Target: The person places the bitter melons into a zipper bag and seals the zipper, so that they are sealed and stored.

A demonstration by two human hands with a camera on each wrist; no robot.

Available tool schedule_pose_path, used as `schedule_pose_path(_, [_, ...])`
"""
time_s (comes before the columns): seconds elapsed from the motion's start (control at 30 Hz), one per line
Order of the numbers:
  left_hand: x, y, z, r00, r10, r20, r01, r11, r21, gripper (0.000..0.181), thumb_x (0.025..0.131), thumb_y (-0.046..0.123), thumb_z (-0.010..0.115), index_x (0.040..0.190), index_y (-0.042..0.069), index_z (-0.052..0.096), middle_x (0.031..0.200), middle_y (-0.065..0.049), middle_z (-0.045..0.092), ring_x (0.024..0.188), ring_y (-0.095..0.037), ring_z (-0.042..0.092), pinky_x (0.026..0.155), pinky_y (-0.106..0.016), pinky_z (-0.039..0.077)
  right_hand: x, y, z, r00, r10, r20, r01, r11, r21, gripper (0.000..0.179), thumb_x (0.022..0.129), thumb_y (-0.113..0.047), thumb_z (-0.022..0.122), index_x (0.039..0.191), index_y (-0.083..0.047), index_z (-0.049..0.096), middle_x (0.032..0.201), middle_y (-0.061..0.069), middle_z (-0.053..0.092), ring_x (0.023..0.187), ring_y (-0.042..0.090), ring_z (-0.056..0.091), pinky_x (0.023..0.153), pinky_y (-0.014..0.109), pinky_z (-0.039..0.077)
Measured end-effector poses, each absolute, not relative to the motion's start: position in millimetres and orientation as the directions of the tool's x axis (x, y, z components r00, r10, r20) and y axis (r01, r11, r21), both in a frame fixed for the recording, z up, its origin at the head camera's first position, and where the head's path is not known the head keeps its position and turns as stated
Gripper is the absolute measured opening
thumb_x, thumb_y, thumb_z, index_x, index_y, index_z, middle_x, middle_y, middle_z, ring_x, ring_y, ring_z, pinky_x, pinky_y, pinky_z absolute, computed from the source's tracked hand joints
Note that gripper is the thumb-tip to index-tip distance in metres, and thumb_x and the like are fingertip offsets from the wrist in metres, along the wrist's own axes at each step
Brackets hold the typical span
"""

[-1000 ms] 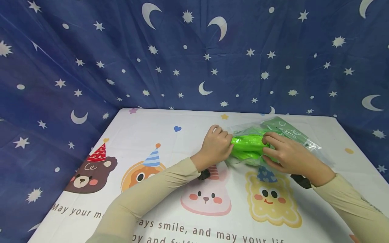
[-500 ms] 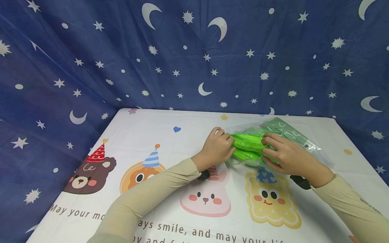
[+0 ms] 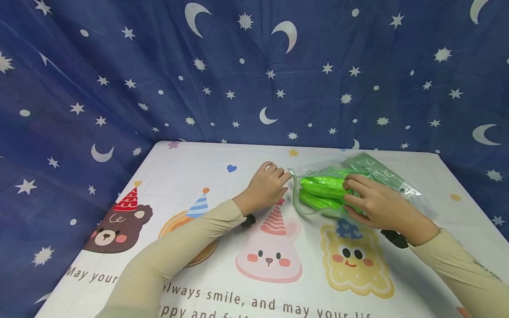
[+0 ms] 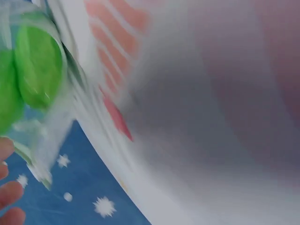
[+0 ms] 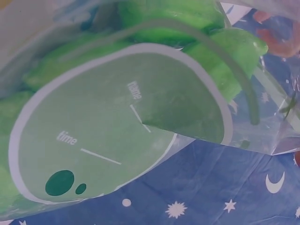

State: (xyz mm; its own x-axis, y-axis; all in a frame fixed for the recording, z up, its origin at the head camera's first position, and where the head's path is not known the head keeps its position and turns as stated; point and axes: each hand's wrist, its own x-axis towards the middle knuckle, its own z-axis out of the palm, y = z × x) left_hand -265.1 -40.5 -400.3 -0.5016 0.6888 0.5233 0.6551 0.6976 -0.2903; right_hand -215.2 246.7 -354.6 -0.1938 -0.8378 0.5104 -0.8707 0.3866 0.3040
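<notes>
A clear and green zip bag [image 3: 381, 174] lies at the right of the table, its mouth facing left. Inside it are bright green, shiny cucumbers [image 3: 323, 186], their ends showing near the mouth. My right hand [image 3: 374, 203] grips the bag from its right side, fingers curled over the plastic and the cucumbers. Just left of the mouth is my left hand [image 3: 265, 187], fingers loosely bent and holding nothing. In the left wrist view, its fingertips [image 4: 10, 194] appear apart from the bag's corner. The right wrist view shows the bag's printed label [image 5: 117, 117] close up.
A white tablecloth [image 3: 207, 163] with cartoon prints and lettering covers the table. Behind and to the left hangs a dark blue curtain [image 3: 222, 57] with moons and stars. Black wrist-camera parts [image 3: 394, 238] sit under the wrists.
My left hand has let go of the cucumber ends and moved left, uncovering the bag's mouth. The cucumbers now lie within the bag. My right hand has stayed in place.
</notes>
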Motion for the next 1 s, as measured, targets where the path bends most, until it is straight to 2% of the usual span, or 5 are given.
schedule_pose_path(0.1, [-276,-46,-400,-0.514,0.695,0.502,0.648,0.698,-0.303,0.03,0.08,0.026,0.071,0.105,0.014,0.061,0.094,-0.001,0.065,0.095,-0.019,0.061,0.097,-0.035,0.043,-215,247,-354,-0.194,-0.842,0.504,-0.873,0.382,0.302,0.039,0.098,-0.027,0.034,0.074,-0.008,0.058,0.086,0.012,0.055,0.087,0.026,0.05,0.073,0.035,0.046])
schedule_pose_path(0.2, [-288,-50,-401,-0.495,0.715,0.494,0.657,0.68,-0.327,0.031,0.08,0.023,0.071,0.107,0.014,0.059,0.097,-0.002,0.063,0.097,-0.019,0.06,0.096,-0.035,0.043,-215,248,-353,-0.194,-0.845,0.498,-0.875,0.379,0.302,0.039,0.098,-0.027,0.033,0.074,-0.008,0.058,0.086,0.012,0.055,0.087,0.026,0.05,0.075,0.036,0.045])
schedule_pose_path(0.4, [-311,-48,-408,-0.402,0.776,0.486,0.705,0.601,-0.376,0.029,0.081,0.016,0.069,0.107,0.015,0.058,0.1,-0.002,0.06,0.096,-0.02,0.059,0.097,-0.035,0.042,-213,246,-353,-0.187,-0.851,0.49,-0.878,0.369,0.306,0.037,0.097,-0.027,0.034,0.075,-0.01,0.059,0.087,0.011,0.056,0.087,0.025,0.052,0.076,0.036,0.046])
schedule_pose_path(0.63, [-322,-44,-408,-0.298,0.824,0.482,0.718,0.527,-0.456,0.019,0.087,0.001,0.054,0.099,0.013,0.062,0.096,-0.003,0.062,0.093,-0.021,0.061,0.097,-0.035,0.044,-209,241,-352,-0.164,-0.864,0.476,-0.879,0.347,0.327,0.037,0.097,-0.029,0.033,0.078,-0.011,0.06,0.091,0.01,0.057,0.089,0.027,0.054,0.076,0.04,0.048])
schedule_pose_path(1.0, [-324,-42,-412,-0.274,0.824,0.495,0.701,0.524,-0.484,0.017,0.09,0.001,0.051,0.099,0.011,0.061,0.095,-0.001,0.063,0.09,-0.018,0.061,0.095,-0.033,0.045,-202,240,-349,-0.214,-0.875,0.435,-0.866,0.376,0.329,0.042,0.097,-0.033,0.029,0.083,-0.011,0.062,0.092,0.01,0.058,0.092,0.029,0.053,0.083,0.044,0.046])
